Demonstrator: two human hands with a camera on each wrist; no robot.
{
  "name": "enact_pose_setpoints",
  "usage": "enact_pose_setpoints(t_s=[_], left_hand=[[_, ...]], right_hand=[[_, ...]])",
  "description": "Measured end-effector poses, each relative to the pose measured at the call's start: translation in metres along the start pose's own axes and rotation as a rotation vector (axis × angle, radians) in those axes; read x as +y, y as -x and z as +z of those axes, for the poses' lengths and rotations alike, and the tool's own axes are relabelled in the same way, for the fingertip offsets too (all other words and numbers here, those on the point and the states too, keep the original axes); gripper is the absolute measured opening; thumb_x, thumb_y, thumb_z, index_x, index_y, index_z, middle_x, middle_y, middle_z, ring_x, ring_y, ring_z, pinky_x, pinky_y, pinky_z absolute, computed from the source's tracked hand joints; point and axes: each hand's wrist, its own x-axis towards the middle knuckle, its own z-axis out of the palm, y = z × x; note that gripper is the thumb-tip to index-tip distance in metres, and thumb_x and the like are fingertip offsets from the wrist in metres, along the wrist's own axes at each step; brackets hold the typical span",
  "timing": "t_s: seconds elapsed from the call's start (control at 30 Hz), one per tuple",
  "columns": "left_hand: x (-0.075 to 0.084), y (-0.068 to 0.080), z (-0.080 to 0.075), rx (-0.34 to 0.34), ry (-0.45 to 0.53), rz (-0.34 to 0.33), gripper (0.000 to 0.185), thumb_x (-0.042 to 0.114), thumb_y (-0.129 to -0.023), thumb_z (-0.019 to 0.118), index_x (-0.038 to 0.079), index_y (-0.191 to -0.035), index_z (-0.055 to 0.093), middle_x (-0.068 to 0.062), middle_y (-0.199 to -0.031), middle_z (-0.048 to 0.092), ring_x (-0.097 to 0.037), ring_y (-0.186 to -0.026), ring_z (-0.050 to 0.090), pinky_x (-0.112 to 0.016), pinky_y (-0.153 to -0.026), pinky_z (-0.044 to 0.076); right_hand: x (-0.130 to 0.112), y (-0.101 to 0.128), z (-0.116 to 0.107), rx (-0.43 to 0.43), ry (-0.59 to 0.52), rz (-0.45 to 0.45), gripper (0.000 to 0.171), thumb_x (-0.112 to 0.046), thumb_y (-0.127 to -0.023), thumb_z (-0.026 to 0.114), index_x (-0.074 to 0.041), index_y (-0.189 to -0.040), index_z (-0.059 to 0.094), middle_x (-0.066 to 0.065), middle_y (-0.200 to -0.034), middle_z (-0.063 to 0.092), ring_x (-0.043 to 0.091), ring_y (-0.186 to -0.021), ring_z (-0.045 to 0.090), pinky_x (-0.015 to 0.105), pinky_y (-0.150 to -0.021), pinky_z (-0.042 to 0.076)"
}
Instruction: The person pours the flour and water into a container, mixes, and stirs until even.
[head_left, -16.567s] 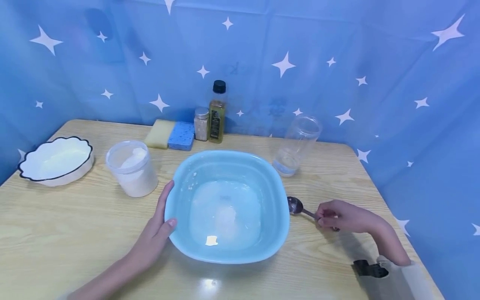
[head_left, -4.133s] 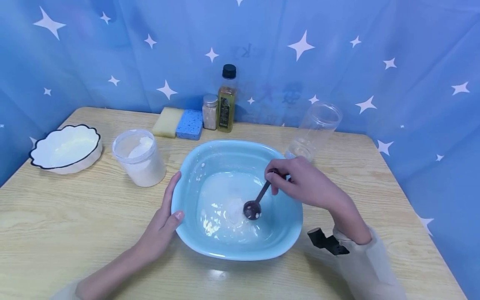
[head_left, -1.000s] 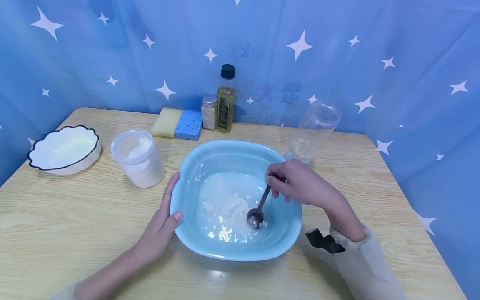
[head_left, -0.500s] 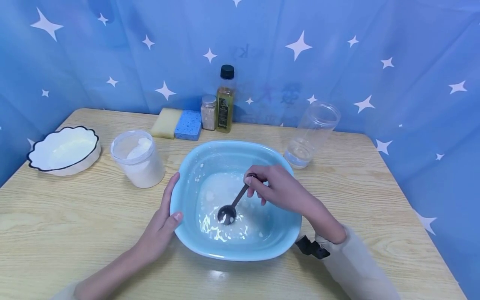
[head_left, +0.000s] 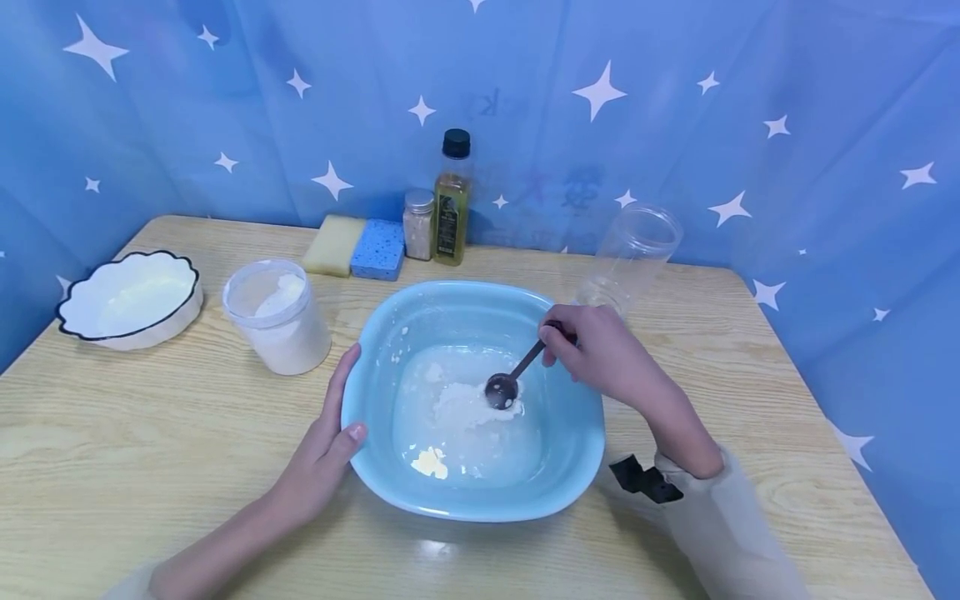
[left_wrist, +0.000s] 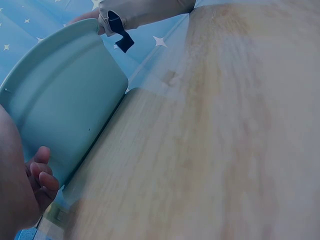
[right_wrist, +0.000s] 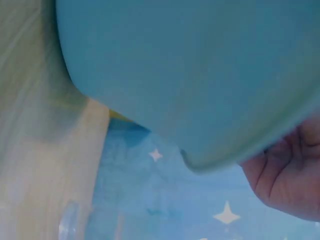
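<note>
A light blue plastic basin (head_left: 570, 467) sits on the wooden table, with cloudy liquid and wet white powder in its bottom. My left hand (head_left: 318, 442) grips its left rim, thumb on the edge and fingers along the outer wall. In the left wrist view the fingertips (left_wrist: 44, 167) lie against the outside of the basin. My right hand (head_left: 600, 350) reaches over the right rim and pinches the handle of a dark measuring spoon (head_left: 501, 391). The spoon's bowl is down at the white clump. In the right wrist view the basin wall hides the spoon.
Left of the basin stand an open clear jar of white powder (head_left: 288, 342) and a white scalloped dish (head_left: 135, 300). Behind are a yellow sponge (head_left: 334, 246), a blue sponge (head_left: 378, 250), a shaker jar (head_left: 418, 225) and an oil bottle (head_left: 452, 208). A tall clear container (head_left: 633, 250) stands behind my right hand.
My right hand took up the spoon from the table and now moves it about in the basin. Over the last half second the spoon shifted right and back. My left hand stays on the rim.
</note>
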Motion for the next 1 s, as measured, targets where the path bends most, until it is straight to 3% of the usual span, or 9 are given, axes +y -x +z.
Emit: enact_pose_setpoints(t_s=[0.13,0.27,0.53,0.63,0.73,1.0], left_hand=[[0.000,0.000,0.000,0.002,-0.006,0.001,0.067,0.011,-0.095,0.037,0.033,-0.150,0.004,0.003,-0.154,0.010,-0.032,-0.124,0.040,-0.030,-0.088,0.045],[0.000,-0.001,0.000,0.003,-0.009,0.003,0.067,0.011,-0.095,0.037,0.032,-0.150,0.004,0.002,-0.154,0.010,-0.032,-0.123,0.042,-0.031,-0.087,0.045],[0.000,0.000,0.000,0.000,-0.003,-0.001,0.067,0.011,-0.095,0.036,0.033,-0.150,0.003,0.001,-0.154,0.010,-0.033,-0.122,0.043,-0.031,-0.087,0.046],[0.000,0.000,0.001,0.003,-0.005,-0.001,0.067,0.011,-0.095,0.036,0.032,-0.150,0.004,0.001,-0.154,0.010,-0.033,-0.123,0.043,-0.031,-0.086,0.047],[0.000,-0.001,0.001,0.005,-0.002,0.004,0.067,0.011,-0.095,0.036,0.032,-0.150,0.004,0.000,-0.154,0.011,-0.035,-0.122,0.043,-0.032,-0.085,0.048],[0.001,0.000,0.001,0.014,-0.014,0.003,0.067,0.011,-0.095,0.036,0.031,-0.150,0.004,-0.001,-0.154,0.012,-0.034,-0.120,0.046,-0.032,-0.087,0.047]], right_hand=[[0.003,0.004,-0.010,-0.034,0.042,-0.026,0.017,-0.007,-0.093,0.051,-0.006,-0.083,0.065,-0.005,-0.061,0.058,0.011,-0.047,0.042,0.026,-0.046,0.036],[0.003,0.008,-0.014,-0.149,0.000,-0.072,0.019,-0.008,-0.094,0.050,-0.010,-0.082,0.064,-0.006,-0.059,0.057,0.010,-0.045,0.039,0.025,-0.046,0.035],[-0.007,0.003,0.006,-0.338,-0.254,-0.159,0.018,-0.011,-0.096,0.048,-0.010,-0.085,0.062,-0.002,-0.066,0.061,0.010,-0.045,0.047,0.024,-0.043,0.041],[-0.011,0.000,0.017,-0.334,-0.324,-0.171,0.018,-0.012,-0.097,0.048,-0.008,-0.088,0.063,-0.001,-0.067,0.063,0.014,-0.045,0.052,0.026,-0.041,0.043],[-0.013,-0.002,0.025,-0.279,-0.322,-0.184,0.018,-0.011,-0.096,0.048,-0.007,-0.088,0.063,-0.004,-0.068,0.063,0.013,-0.045,0.054,0.025,-0.041,0.044],[-0.016,-0.006,0.036,-0.167,-0.366,-0.146,0.015,-0.010,-0.096,0.050,-0.003,-0.092,0.064,0.000,-0.072,0.065,0.010,-0.052,0.058,0.035,-0.051,0.054]])
